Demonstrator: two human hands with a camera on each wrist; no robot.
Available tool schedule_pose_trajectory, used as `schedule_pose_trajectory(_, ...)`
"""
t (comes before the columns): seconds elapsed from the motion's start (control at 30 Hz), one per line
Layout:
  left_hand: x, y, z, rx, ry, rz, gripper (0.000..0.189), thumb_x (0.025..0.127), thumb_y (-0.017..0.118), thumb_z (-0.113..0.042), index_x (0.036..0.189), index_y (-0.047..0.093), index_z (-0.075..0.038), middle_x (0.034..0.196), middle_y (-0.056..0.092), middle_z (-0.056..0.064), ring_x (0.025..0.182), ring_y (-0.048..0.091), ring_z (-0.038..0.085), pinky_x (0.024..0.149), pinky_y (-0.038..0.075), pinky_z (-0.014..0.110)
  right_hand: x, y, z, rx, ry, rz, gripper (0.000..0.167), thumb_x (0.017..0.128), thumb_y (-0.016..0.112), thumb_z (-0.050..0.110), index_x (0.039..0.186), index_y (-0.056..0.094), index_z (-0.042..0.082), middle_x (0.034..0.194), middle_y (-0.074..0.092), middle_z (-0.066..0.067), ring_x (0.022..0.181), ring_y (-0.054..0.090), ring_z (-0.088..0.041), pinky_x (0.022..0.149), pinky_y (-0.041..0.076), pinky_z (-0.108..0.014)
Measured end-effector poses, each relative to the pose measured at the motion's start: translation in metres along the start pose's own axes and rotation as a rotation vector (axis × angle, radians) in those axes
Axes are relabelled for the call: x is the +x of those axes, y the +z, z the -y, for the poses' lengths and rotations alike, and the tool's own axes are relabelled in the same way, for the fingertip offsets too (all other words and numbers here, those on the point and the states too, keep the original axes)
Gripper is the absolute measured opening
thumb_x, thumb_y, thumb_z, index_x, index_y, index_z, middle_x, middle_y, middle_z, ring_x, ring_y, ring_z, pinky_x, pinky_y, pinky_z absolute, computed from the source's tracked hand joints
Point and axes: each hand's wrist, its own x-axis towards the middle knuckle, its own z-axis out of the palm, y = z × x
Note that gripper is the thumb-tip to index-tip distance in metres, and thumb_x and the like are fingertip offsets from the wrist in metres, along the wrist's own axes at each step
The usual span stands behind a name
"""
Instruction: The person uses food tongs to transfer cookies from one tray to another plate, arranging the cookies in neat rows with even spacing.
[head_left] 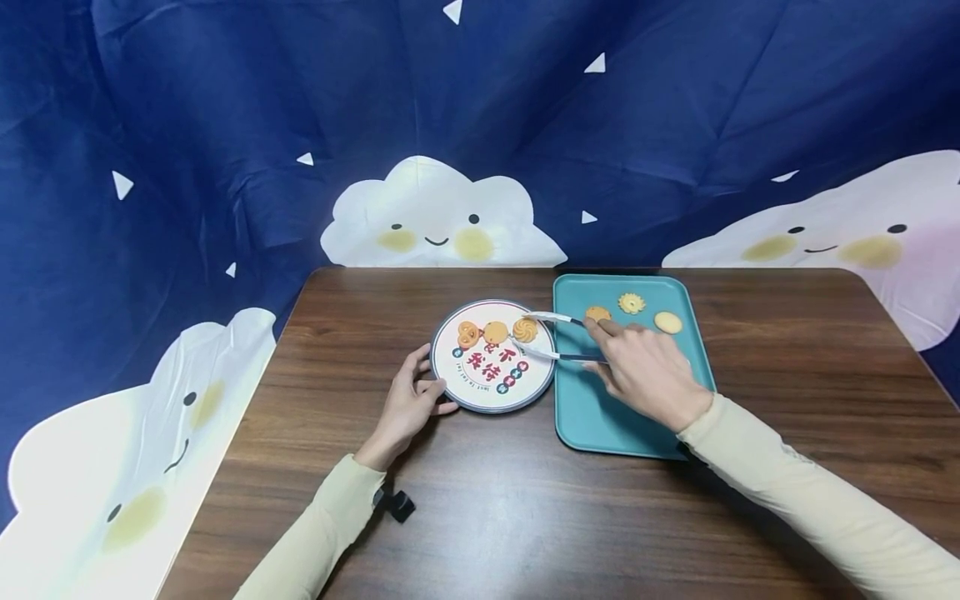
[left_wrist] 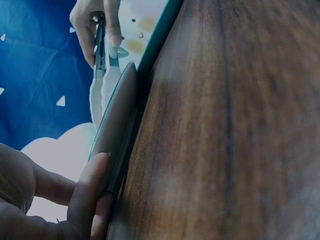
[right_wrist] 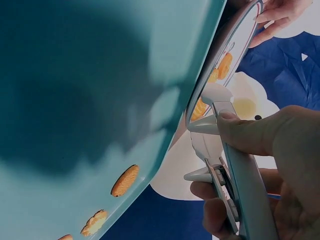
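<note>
My left hand [head_left: 408, 400] holds the left rim of a round white plate [head_left: 538, 379] with a blue edge and red lettering. My right hand [head_left: 648, 367] grips tongs [right_wrist: 242, 175] with white tips, which reach over the plate from the right. Between the parted tips is a swirl cookie [head_left: 525, 331]; whether they touch it, I cannot tell. Left of it, in a row, lie a round cookie [head_left: 496, 332] and a pretzel-shaped cookie [head_left: 468, 334]. In the left wrist view, fingers [left_wrist: 90, 190] rest against the plate's side.
Right of the plate stands a teal tray [head_left: 592, 429], its edge close to the plate. At its far end lie a round brown cookie [head_left: 597, 313], a flower-shaped cookie [head_left: 632, 302] and a pale oval cookie [head_left: 667, 322]. A blue cloth [head_left: 247, 100] hangs behind the wooden table [head_left: 480, 517].
</note>
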Motion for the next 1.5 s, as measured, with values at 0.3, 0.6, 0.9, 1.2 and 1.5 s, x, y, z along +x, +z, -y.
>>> schedule_pose_trajectory(0.3,0.001,0.0,0.002,-0.008,0.017,0.007,0.07,0.102,0.051,0.008,0.164,0.027,-0.015,0.151,0.041,0.021,0.105,0.065,0.025,0.083,0.072,0.037,0.0,-0.001,0.0,0.0,0.005,-0.005,0.06,0.089,0.083,0.035,0.136,0.065,0.004,0.111,0.077,-0.014,0.069,0.07,-0.03,0.032,0.045,-0.033)
schedule_pose_trajectory(0.6,0.001,-0.001,0.002,-0.005,0.029,0.012,0.07,0.101,0.052,0.008,0.163,0.028,-0.015,0.151,0.042,0.021,0.108,0.065,0.027,0.085,0.072,0.038,-0.001,-0.001,-0.002,0.007,0.002,-0.021,0.063,0.087,0.084,0.036,0.137,0.064,0.004,0.108,0.076,-0.012,0.062,0.065,-0.026,0.033,0.043,-0.03)
schedule_pose_trajectory(0.9,0.001,-0.001,0.002,0.0,0.027,0.016,0.07,0.101,0.051,0.008,0.164,0.028,-0.014,0.151,0.041,0.022,0.106,0.065,0.026,0.084,0.072,0.037,-0.008,-0.01,-0.004,0.06,0.0,-0.054,0.07,0.087,0.084,0.039,0.141,0.061,0.002,0.118,0.076,-0.017,0.063,0.068,-0.028,0.037,0.047,-0.035)
schedule_pose_trajectory(1.2,0.001,-0.002,0.002,0.012,0.017,0.017,0.07,0.102,0.051,0.007,0.164,0.028,-0.016,0.151,0.041,0.02,0.105,0.065,0.024,0.084,0.072,0.036,-0.016,-0.022,-0.015,0.118,0.092,-0.051,0.069,0.088,0.082,0.038,0.145,0.059,0.006,0.116,0.076,-0.021,0.073,0.067,-0.033,0.036,0.05,-0.039)
schedule_pose_trajectory(1.5,0.001,-0.001,0.002,0.02,0.029,0.019,0.07,0.102,0.052,0.007,0.164,0.027,-0.014,0.153,0.042,0.021,0.108,0.065,0.028,0.084,0.072,0.037,-0.026,-0.021,-0.031,0.135,0.189,-0.046,0.066,0.093,0.077,0.041,0.145,0.059,0.005,0.116,0.074,-0.024,0.065,0.068,-0.039,0.034,0.049,-0.044)
